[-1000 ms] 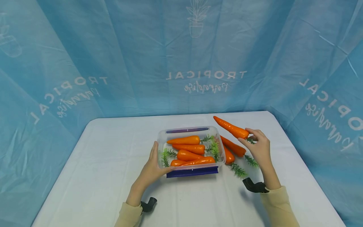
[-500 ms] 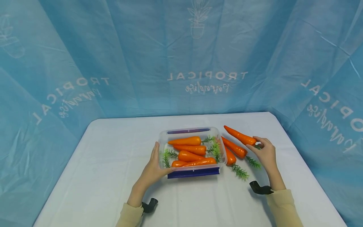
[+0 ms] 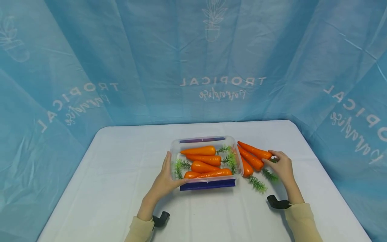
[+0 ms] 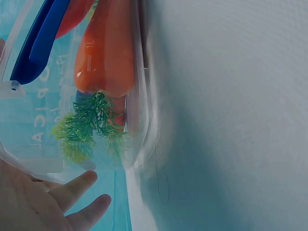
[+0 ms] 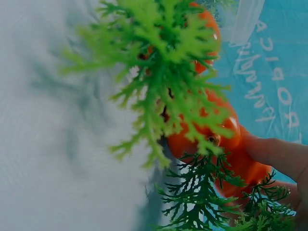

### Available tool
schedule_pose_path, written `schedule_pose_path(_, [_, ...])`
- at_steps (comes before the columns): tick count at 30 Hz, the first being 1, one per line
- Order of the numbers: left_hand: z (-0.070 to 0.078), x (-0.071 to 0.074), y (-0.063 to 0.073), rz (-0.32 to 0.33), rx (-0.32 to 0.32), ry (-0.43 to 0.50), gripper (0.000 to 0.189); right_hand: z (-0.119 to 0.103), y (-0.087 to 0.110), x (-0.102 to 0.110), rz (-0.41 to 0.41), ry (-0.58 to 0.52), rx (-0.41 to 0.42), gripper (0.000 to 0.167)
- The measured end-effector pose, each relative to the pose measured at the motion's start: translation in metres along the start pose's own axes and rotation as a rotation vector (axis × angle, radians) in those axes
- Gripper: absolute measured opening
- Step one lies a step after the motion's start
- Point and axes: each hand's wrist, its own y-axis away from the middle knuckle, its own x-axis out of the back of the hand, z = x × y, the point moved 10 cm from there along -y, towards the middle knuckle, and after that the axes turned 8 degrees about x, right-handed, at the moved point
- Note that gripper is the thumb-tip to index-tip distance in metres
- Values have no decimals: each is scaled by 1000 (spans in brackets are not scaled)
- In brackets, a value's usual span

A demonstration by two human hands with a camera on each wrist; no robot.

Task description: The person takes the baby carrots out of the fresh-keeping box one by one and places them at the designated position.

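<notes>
A clear plastic container [image 3: 211, 179] holds several orange carrots [image 3: 198, 150] with green fronds. At its left front corner my left hand [image 3: 163, 181] steadies it, thumb along the front rim and straight fingers along the left side. In the left wrist view some fingers [image 4: 74, 192] extend beside the see-through wall. My right hand [image 3: 281, 166] pinches the leafy end of a carrot [image 3: 254, 150], which lies alongside two more carrots [image 3: 251, 158] right of the container. Fronds [image 5: 178, 72] partly hide these carrots in the right wrist view.
A blue latch flap [image 3: 208, 184] hangs out at the container's front, and another blue flap [image 3: 202, 139] shows at its back. White cloth covers the table [image 3: 121, 161]. Blue printed curtains [image 3: 151, 67] surround the back and sides.
The right hand has lowered its carrot from above the table, rightward and toward me, down beside the two loose carrots. The left hand stays at the container.
</notes>
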Motion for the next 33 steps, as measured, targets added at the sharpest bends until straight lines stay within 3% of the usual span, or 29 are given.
schedule_pose_path(10, [0,1,0,5,-2,14,124,10,3,-10,-141,-3,-94,52])
schedule_pose_path(24, [1,3,0,12,-5,16,124,15,6,-18,-254,-5,-133,53])
schedule_pose_path(29, [0,1,0,12,-9,15,123,11,6,-16,-266,18,-125,56])
schedule_pose_path(33, [-1,1,1,10,-8,15,122,3,2,-8,-215,26,-80,52])
